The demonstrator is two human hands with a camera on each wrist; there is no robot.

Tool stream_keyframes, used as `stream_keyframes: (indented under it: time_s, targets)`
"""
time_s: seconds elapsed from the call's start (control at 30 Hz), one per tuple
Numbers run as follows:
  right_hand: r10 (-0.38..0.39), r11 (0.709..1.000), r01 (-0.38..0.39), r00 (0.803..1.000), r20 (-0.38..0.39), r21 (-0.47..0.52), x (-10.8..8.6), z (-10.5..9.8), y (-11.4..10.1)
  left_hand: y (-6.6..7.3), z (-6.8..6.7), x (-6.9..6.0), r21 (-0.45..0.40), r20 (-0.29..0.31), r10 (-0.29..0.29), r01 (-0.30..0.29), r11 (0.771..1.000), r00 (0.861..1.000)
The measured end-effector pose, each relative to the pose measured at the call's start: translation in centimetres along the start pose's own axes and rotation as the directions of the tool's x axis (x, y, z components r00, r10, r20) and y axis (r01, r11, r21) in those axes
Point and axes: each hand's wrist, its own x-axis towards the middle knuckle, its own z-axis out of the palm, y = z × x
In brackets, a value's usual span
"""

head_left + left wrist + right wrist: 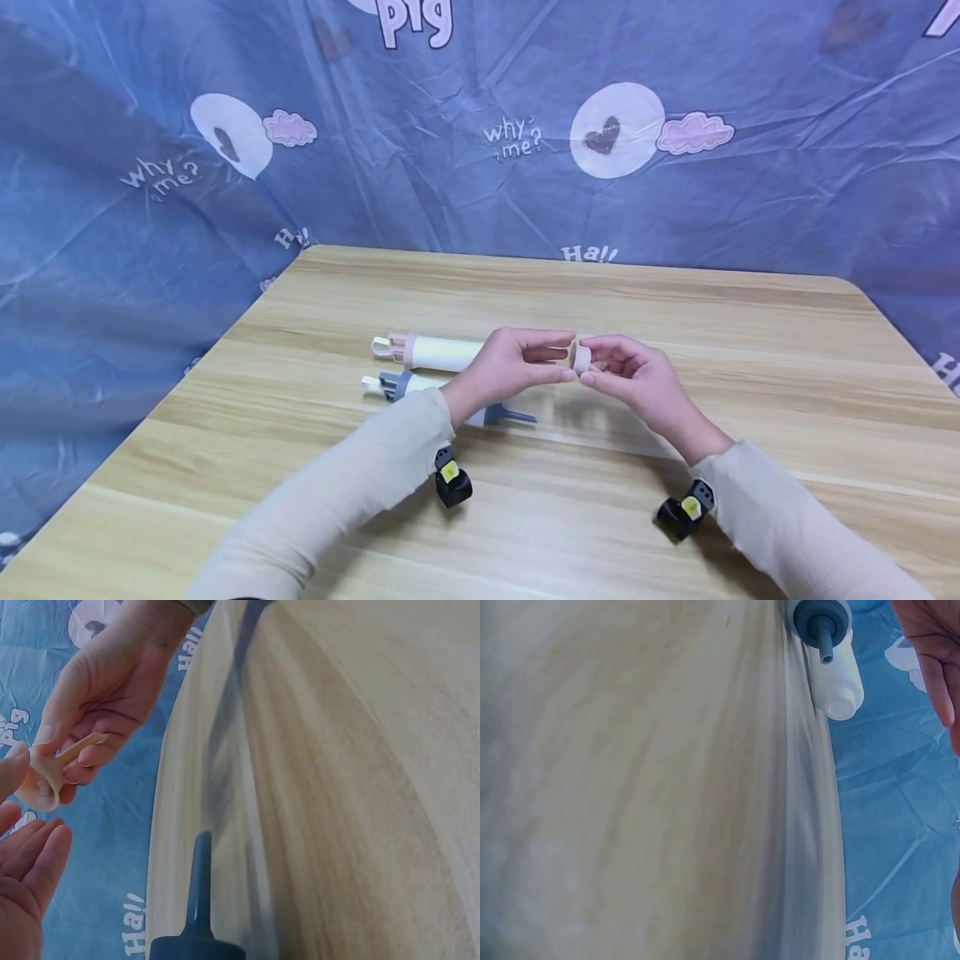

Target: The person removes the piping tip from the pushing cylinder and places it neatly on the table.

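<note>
A pale pink nozzle cap [582,358] with a thin spout is held above the table, between the two hands. My right hand [637,383] pinches it by thumb and fingers; in the left wrist view the spout of the nozzle cap [46,780] points into that hand's fingers. My left hand [517,362] faces its wide end with fingers nearly straight, the thumb at the rim; whether it touches cannot be told. Behind the left hand lies a white tube [446,354] with pink end fittings, its right end bare of a nozzle in the right wrist view.
Nearer than that tube lies a second white tube [426,383] with blue-grey fittings and a blue-grey nozzle [510,414], partly hidden by the left wrist. Both rest on a wooden table [570,542]. A blue printed cloth [450,167] hangs behind and at the left.
</note>
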Motion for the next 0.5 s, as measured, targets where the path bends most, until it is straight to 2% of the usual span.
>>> stream_keyframes:
  time_s: [0.1, 0.33, 0.5]
  targets:
    - [0.004, 1.0, -0.004, 1.0, 0.002, 0.02, -0.01, -0.13, 0.03, -0.19, 0.22, 0.09, 0.001, -0.007, 0.008, -0.008, 1.0, 1.0]
    - [0.041, 0.998, -0.04, 0.999, 0.001, -0.041, -0.05, -0.27, -0.14, -0.73, 0.63, 0.2, -0.048, -0.003, 0.024, -0.024, 0.999, 1.0]
    - [0.052, 0.998, -0.052, 0.999, 0.002, -0.041, 0.01, -0.22, -0.28, -0.91, 0.78, 0.31, -0.058, -0.014, 0.046, -0.046, 0.997, 0.999]
